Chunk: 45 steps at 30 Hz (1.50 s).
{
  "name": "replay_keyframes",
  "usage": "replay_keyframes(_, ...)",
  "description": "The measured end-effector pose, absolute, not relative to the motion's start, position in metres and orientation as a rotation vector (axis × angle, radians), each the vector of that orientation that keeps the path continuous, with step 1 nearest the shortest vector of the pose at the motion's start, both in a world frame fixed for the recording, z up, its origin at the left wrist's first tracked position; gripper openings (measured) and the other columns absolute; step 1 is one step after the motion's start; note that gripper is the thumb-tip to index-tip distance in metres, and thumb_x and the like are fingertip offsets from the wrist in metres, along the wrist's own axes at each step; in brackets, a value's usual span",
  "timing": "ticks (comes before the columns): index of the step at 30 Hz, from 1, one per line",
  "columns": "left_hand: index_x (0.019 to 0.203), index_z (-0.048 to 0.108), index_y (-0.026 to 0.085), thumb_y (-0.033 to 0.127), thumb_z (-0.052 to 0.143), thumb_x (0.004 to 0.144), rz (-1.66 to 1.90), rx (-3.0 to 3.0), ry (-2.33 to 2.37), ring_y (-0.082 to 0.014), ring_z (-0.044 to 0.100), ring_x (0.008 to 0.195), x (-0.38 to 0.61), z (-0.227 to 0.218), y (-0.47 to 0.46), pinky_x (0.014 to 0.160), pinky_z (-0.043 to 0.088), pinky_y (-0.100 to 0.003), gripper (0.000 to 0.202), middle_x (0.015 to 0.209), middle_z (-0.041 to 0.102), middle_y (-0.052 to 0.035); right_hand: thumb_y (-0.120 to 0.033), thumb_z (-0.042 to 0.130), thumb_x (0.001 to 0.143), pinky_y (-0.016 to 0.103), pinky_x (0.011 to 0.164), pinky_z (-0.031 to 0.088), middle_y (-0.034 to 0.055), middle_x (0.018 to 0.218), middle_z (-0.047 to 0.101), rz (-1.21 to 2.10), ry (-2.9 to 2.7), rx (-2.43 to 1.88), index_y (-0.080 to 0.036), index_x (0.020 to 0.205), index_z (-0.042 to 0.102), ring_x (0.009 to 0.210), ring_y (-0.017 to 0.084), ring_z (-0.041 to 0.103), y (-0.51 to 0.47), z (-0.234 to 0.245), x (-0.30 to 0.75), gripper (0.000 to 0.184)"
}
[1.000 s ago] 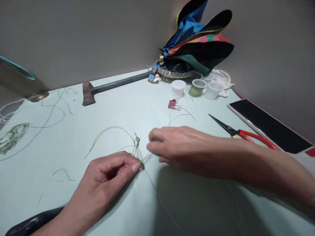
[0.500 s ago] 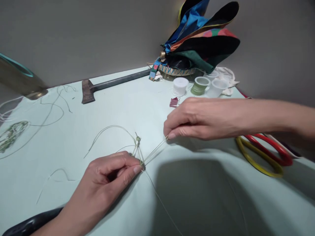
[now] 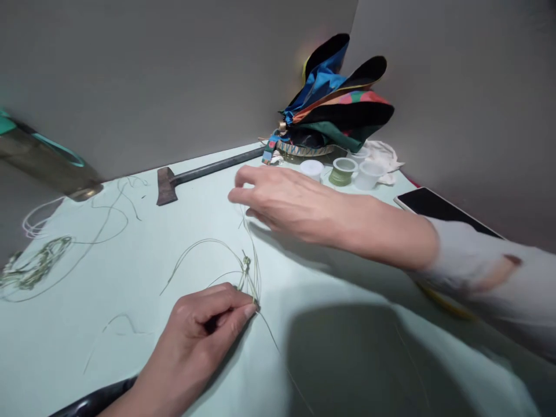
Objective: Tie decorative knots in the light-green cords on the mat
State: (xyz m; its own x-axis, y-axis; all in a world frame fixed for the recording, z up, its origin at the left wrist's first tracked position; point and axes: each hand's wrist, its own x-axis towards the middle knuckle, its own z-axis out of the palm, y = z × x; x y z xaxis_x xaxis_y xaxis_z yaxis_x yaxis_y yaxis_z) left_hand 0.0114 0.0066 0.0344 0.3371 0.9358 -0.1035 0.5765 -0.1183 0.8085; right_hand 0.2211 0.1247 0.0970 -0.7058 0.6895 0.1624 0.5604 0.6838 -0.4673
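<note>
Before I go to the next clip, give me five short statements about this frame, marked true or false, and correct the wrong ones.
1. The left hand pinches the knotted cords. True.
2. The right hand grips the axe. False: it is apart from the axe, above the table.
3. The green spool stands to the left of the white spool in the picture. False: it stands to the right.
4. The axe lies with its head toward the left of the picture. True.
5. The phone lies with its screen facing down. False: the dark screen faces up.
</note>
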Motion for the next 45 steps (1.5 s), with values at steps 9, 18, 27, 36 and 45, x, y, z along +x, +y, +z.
replay_keyframes(9,0.078,0.08,0.026,0.043,0.06,0.101,0.612,1.729,1.33,-0.0181,0.062,0.069,0.008,0.026,0.006,0.061,0.042,-0.028,0.035,0.074,0.073,-0.0009,-0.023,0.067,0.091,0.022,0.052,0.042,-0.0064,0.077,0.064,1.446,-2.12,-1.259,-0.026,0.1,0.054,0.056,0.011,0.059,0.023,0.04,0.224,0.015)
replay_keyframes(18,0.082,0.082,0.025,0.044,0.069,0.092,0.668,1.761,1.388,-0.0215,0.066,0.066,0.012,0.027,0.004,0.057,0.051,-0.027,0.026,0.064,0.072,-0.0022,-0.017,0.051,0.092,0.028,0.058,0.032,-0.0051,0.069,0.05,1.259,-2.096,-1.337,-0.026,0.085,0.047,0.062,0.015,0.041,0.019,0.036,0.222,0.012)
replay_keyframes(27,0.082,0.081,0.026,0.04,0.065,0.094,0.646,1.771,1.441,-0.0208,0.07,0.069,0.015,0.025,0.003,0.059,0.054,-0.027,0.024,0.073,0.078,-0.0021,0.001,0.05,0.079,0.026,0.056,0.029,-0.0084,0.063,0.037,1.109,-2.383,-1.134,-0.026,0.071,0.027,0.059,0.011,0.034,0.022,0.035,0.224,0.036)
replay_keyframes(36,0.11,0.055,0.029,0.038,0.056,0.101,0.635,1.806,1.529,-0.0132,0.05,0.048,0.017,0.025,0.002,0.047,0.043,-0.022,0.012,0.058,0.052,0.0124,-0.003,0.057,0.088,0.03,0.056,0.022,-0.0084,0.063,0.04,0.953,-2.621,-1.277,-0.025,0.077,0.034,0.057,0.012,0.032,0.032,0.041,0.231,0.034)
replay_keyframes(45,0.079,0.058,0.025,0.029,0.05,0.103,0.638,2.15,1.444,-0.0113,0.044,0.045,0.02,0.028,-0.002,0.045,0.038,-0.022,0.026,0.056,0.053,0.0092,-0.019,0.048,0.105,0.032,0.056,0.023,-0.0059,0.063,0.044,0.699,-2.732,-1.425,-0.022,0.089,0.058,0.055,0.014,0.031,0.063,0.044,0.235,0.019)
